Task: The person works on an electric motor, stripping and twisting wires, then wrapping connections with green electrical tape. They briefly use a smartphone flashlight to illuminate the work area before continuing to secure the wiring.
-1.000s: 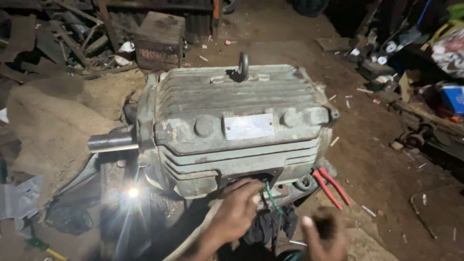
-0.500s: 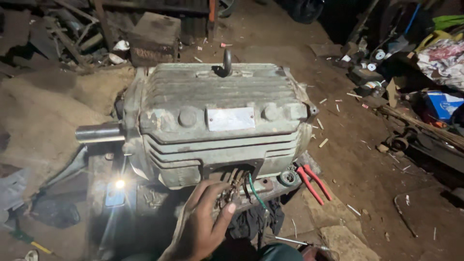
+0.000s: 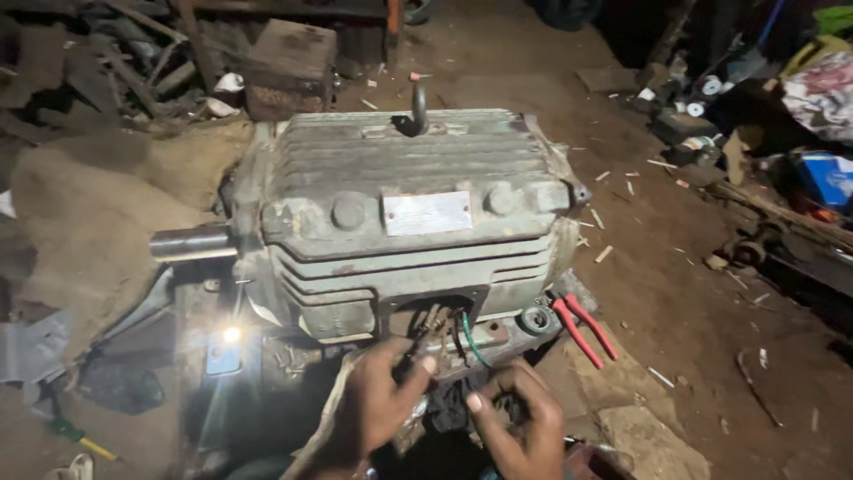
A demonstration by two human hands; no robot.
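Note:
A big grey ribbed electric motor lies on the dirt floor, shaft pointing left, lifting eye on top. Several wires, one green, stick out of a square opening in its near side. My left hand pinches those wires just below the opening. My right hand is beside it, fingers curled near the wire ends; whether it grips one I cannot tell.
Red-handled pliers lie right of the opening by the motor foot. A small bright lamp shines at the lower left. Scrap metal and a wooden block sit at the back left, clutter along the right edge.
The view has shifted slightly. My left hand stays on the wires, and my right hand has come up into view beside it.

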